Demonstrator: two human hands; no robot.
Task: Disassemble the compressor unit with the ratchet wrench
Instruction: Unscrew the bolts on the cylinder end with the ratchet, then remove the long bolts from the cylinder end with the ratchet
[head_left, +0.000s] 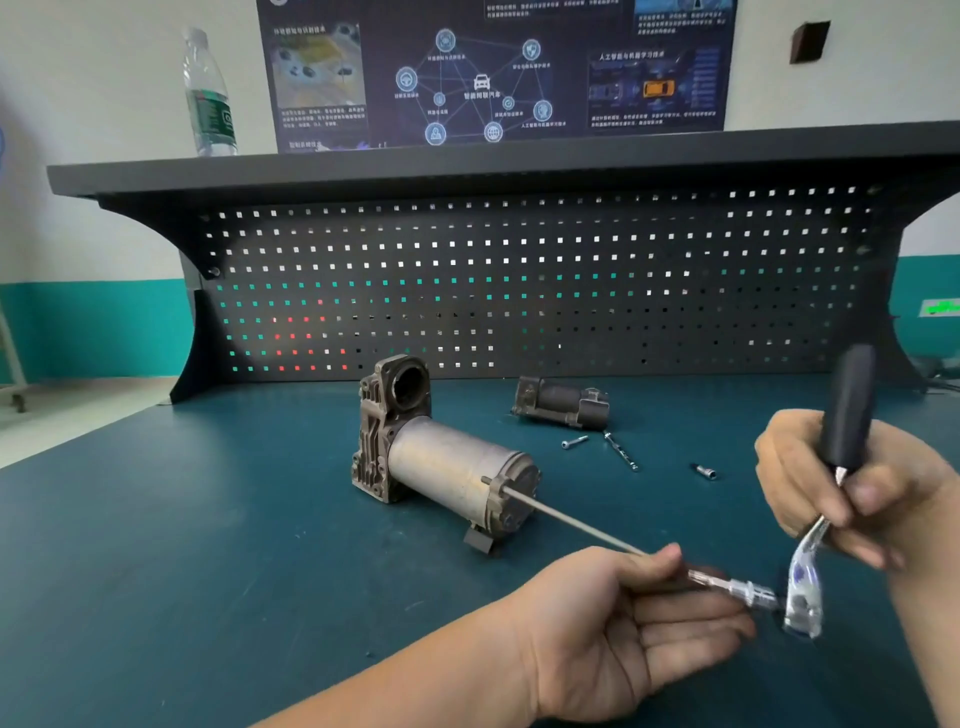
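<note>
In the head view, the compressor unit (441, 457) lies on its side on the green table (208, 545), its cast housing toward the pegboard (519, 280) and its round motor end toward the person. A long thin bolt (566, 522) sticks out of that motor end and runs down to the left hand (628, 618). The left hand is palm-up with the fingers stretched out and loosely spread beneath the rod; the thumb lies over the top, pinching the rod against the fingers near the socket (753, 592). The right hand (841, 488) has its fingers curled round the ratchet wrench (831, 499), gripping it low on the black handle, which points up and away; the wrench's shiny head hangs down beside the socket, though blur hides whether the two are joined. Farther back on the table lie a smaller dark compressor part (561, 402), a loose screw (574, 442), a long loose bolt (621, 451) and a small socket bit (705, 471), all well apart from the hands. A water bottle (208, 98) stands on the shelf (467, 161) above the pegboard.
</note>
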